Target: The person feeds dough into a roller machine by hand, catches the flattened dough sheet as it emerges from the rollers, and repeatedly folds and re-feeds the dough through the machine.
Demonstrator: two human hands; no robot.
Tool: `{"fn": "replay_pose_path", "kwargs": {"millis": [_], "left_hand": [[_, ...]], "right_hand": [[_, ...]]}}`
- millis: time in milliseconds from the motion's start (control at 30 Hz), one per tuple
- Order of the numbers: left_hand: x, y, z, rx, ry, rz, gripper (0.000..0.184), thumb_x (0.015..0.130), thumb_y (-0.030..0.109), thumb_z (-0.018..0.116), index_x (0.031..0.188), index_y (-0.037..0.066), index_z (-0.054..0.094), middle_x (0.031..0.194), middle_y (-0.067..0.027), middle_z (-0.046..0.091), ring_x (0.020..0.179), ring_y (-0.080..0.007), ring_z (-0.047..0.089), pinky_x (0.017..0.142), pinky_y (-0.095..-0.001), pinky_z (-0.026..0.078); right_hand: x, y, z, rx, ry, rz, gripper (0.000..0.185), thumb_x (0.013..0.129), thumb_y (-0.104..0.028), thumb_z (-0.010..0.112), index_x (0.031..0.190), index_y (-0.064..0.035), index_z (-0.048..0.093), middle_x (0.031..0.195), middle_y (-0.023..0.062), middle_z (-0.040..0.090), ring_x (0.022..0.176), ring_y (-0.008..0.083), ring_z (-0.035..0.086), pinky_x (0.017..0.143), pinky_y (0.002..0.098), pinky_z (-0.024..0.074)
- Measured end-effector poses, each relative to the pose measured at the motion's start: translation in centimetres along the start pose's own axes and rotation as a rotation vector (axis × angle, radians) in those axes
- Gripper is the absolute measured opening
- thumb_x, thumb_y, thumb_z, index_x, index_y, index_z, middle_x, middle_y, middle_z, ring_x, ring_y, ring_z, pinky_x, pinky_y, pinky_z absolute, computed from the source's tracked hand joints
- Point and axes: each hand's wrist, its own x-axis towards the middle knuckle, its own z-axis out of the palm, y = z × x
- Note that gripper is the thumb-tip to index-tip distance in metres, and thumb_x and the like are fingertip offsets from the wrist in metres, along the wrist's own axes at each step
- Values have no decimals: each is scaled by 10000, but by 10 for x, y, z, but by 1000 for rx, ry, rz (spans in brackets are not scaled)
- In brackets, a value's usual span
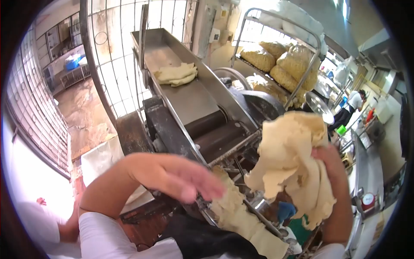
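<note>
My right hand [330, 162] grips a large, ragged-edged sheet of dough [293, 151], which hangs in folds beside the rolling machine. My left hand [185, 177] is stretched out flat, fingers extended and slightly blurred, with nothing in it. It hovers at the lower end of the machine, close to a second strip of dough [241, 220] that runs down toward my apron. Dark rollers [209, 123] lie just beyond my left hand. Up the machine's metal chute [189, 97] rests a folded piece of dough [177, 74].
A wire rack [297, 93] behind the machine holds several big plastic bags of yellowish food [258, 56]. A metal counter [366, 172] with a dial scale [368, 199] runs along the right. Another person [353, 103] works farther back. A second person's arm [69, 226] shows at lower left.
</note>
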Motion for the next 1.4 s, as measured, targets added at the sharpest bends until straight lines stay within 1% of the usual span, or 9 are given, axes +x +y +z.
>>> {"fn": "replay_pose_path", "kwargs": {"millis": [233,400,533,600,767,833,933,1200,1400], "left_hand": [[-42,44,-68,16,821,460,755,950,607,243,1267,-31,494,1151,-196,617,1011,-276,630,846,-362,510],[-72,61,-127,4,1167,709,678,973,548,230,1233,-7,520,1143,-151,611,1030,-238,604,846,-355,500],[-71,67,-185,273,1479,637,601,977,509,275,1231,30,533,1167,-110,600,1063,-205,564,904,-350,433],[-64,61,-219,519,1490,569,512,962,458,391,1215,45,557,1152,-93,609,1057,-180,551,920,-350,408],[-30,28,-298,995,1169,-15,638,778,489,653,1181,0,581,1216,-164,598,1132,-258,569,964,-377,430],[-18,18,-318,1406,994,-338,760,707,553,696,1182,-27,572,1237,-216,578,1142,-311,570,981,-372,431],[5,21,-333,1161,958,-792,886,629,602,733,1184,-64,553,1229,-282,550,1146,-347,556,983,-380,437],[21,-12,-306,1701,917,-849,695,653,489,741,1109,-20,614,1095,-206,632,1032,-333,614,911,-387,487],[9,5,-315,1487,824,-700,438,780,375,660,1020,8,650,965,-185,666,941,-296,644,847,-402,490]], "right_hand": [[111,-131,98,-189,3,-228,347,774,-253,679,1008,0,634,820,100,671,607,179,643,524,313,535],[250,-151,194,-463,-84,-574,451,721,-287,760,1025,21,632,826,105,675,721,188,660,676,296,541],[298,-41,289,-822,76,-626,437,751,-233,702,1119,-25,593,1009,171,650,931,286,640,854,393,502],[312,22,317,-1269,-60,-511,375,739,-158,680,1091,-51,608,1114,165,592,1057,334,583,913,431,466],[337,138,321,-1205,-26,-714,682,690,-228,721,1299,-89,448,1349,134,427,1287,301,393,1036,428,374],[327,122,311,-1212,-128,-554,707,692,-232,718,1319,-90,425,1352,133,423,1301,296,379,1052,425,354],[307,110,287,-1173,-145,-479,630,722,-237,687,1291,-79,469,1296,131,480,1254,281,443,1012,405,396],[305,122,249,-561,5,-111,430,731,-257,694,1125,-89,653,1108,118,647,1035,260,610,902,357,476],[281,122,260,-1130,37,-318,377,725,-273,726,1070,-139,661,1078,108,622,1012,302,607,872,400,489]]}}
